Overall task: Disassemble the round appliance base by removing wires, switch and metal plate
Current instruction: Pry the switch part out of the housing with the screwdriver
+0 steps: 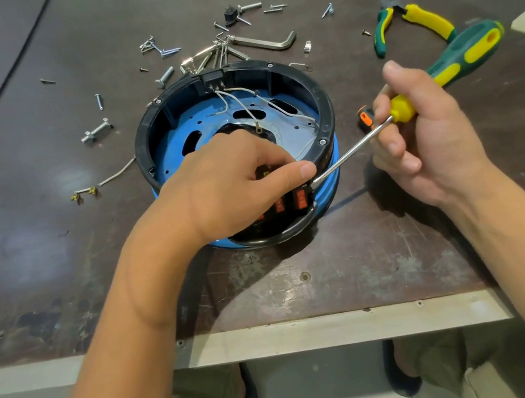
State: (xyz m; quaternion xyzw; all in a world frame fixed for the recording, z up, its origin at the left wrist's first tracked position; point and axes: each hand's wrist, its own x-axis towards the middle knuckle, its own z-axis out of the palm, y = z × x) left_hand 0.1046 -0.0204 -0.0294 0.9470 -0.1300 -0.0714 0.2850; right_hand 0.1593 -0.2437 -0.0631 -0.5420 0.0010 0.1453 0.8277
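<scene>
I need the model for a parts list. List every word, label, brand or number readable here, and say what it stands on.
No text can be read in this view.
On the orange switches of the round base: marks, if any, are too blurred to read.
On the screwdriver and pliers: no lettering shows.

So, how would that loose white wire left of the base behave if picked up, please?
The loose wire looks thin and bent, so probably light and floppy. Its brass terminals would likely hang lowest and could snag.
</scene>
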